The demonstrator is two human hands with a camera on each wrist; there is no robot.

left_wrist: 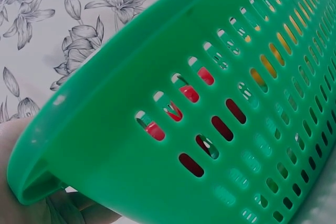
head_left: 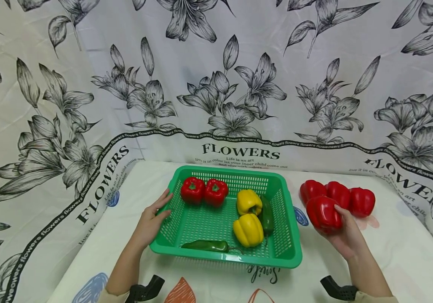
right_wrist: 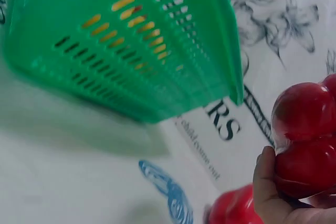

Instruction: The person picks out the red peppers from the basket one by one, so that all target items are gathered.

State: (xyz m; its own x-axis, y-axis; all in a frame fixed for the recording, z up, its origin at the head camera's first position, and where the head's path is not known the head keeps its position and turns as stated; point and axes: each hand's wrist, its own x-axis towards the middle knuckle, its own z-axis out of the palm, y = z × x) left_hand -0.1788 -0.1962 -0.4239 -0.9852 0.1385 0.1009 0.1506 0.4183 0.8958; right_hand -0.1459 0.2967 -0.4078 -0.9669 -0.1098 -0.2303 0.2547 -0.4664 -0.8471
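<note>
My right hand (head_left: 343, 237) holds a red bell pepper (head_left: 324, 213), thumb on its right side. In the right wrist view this pepper (right_wrist: 304, 135) shows lobed and shiny above the fingers. Several more red bell peppers (head_left: 362, 202) lie in a row right behind it. At the left side of a green plastic basket (head_left: 225, 257), my left hand (head_left: 150, 221) grips the rim; the left wrist view shows fingers (left_wrist: 97, 214) below the rim. Inside the basket are two red bell peppers (head_left: 216, 192), two yellow bell peppers (head_left: 248, 230) and two long green peppers (head_left: 206, 245).
A white cloth with printed drawings (head_left: 205, 282) covers the table. Behind it hangs a white curtain (head_left: 201, 63) with black flower prints, which also runs along both sides. Dark wrist devices (head_left: 146, 289) sit at both forearms.
</note>
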